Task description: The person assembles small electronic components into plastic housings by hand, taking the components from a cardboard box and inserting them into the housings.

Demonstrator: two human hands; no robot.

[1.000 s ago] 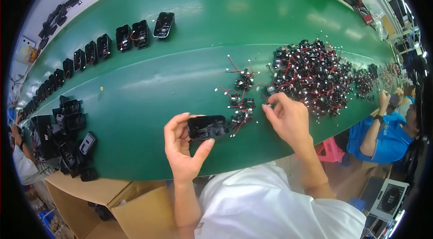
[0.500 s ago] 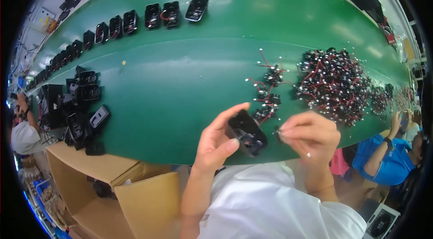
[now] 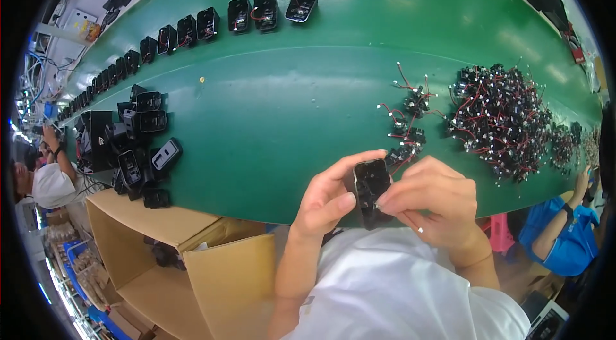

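My left hand (image 3: 324,202) is closed around an open black plastic housing (image 3: 372,186), held by its sides just over the table's near edge. My right hand (image 3: 436,202) meets it from the right, thumb and fingertips pinched together at the housing's inside. A white connector (image 3: 420,229) sticks out under the right fingers; the small wired part it belongs to is mostly hidden by them. Beyond the hands lies a short line of black parts with red wires (image 3: 410,119). To its right spreads a large heap of such wired parts (image 3: 497,119).
Black housings (image 3: 265,13) stand in a long row on the green table (image 3: 269,109). More housings are piled at the left (image 3: 131,141). Below that pile, an open cardboard box (image 3: 228,282) stands against the table edge. Co-workers sit at far left (image 3: 54,179) and right (image 3: 558,237).
My right hand has brought the small wired part from beside the housing to its inside. My left hand has turned the housing more upright. The whole view has shifted slightly.
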